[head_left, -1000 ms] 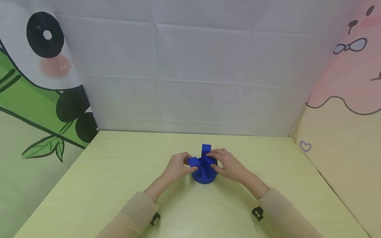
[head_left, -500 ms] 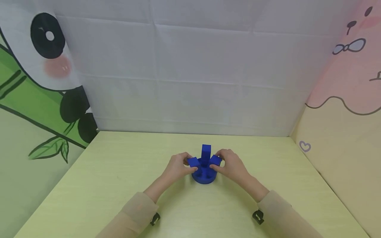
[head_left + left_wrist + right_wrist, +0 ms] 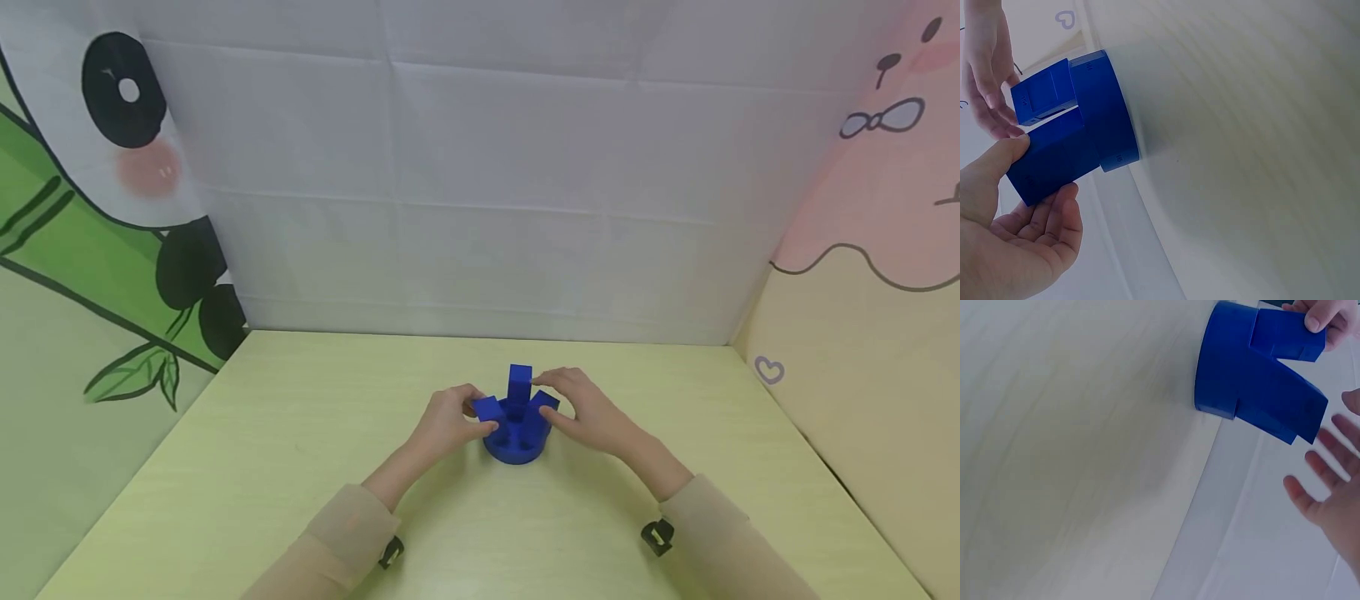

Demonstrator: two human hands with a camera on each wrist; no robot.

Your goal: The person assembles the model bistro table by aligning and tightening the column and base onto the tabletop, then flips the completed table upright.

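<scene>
A round blue base stands on the table with three blue rectangular blocks rising from it. The back block stands nearly upright, while the left block and right block lean outward. My left hand pinches the left block between thumb and fingers near its top end, plain in the left wrist view on the block. Beside the right block, my right hand has its fingers spread. In the right wrist view its fingers are apart from the leaning block.
The pale wooden table meets a white cloth wall at its back edge. Side panels with cartoon prints rise at left and right. A small black device hangs at the right sleeve, another at the left.
The right block, first mostly hidden by my right hand, came into view leaning outward in its grip. My right fingers have since spread off it. The left hand stays on its block.
</scene>
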